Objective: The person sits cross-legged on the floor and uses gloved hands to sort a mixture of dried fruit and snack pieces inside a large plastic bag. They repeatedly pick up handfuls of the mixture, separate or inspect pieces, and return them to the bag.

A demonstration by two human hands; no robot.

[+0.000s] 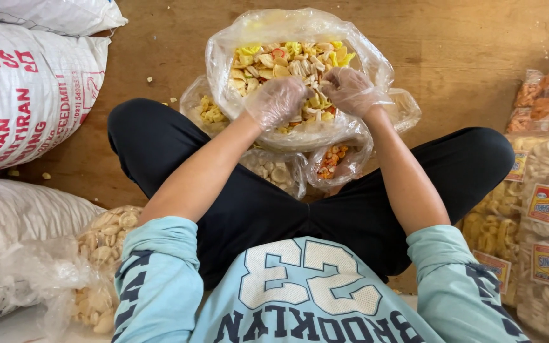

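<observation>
Clear cracker bag (223, 57), left hand (276, 101), right hand (351, 90) inside, white sacks (27, 95) left

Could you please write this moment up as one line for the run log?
left hand: gloved, in mixed crackers | right hand: gloved, in same crackers | big clear bag: open, on wooden floor | smaller bags: beneath

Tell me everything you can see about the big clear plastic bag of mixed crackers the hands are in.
The big clear plastic bag sits open-mouthed on the wooden floor between the person's knees, its thin crinkled film rolled outward at the rim. It is heaped with raw crackers in cream, yellow and a few orange-red pieces. The left hand and right hand, both in thin clear gloves, reach into the near side among the crackers. Smaller clear bags of crackers press against its base.
</observation>
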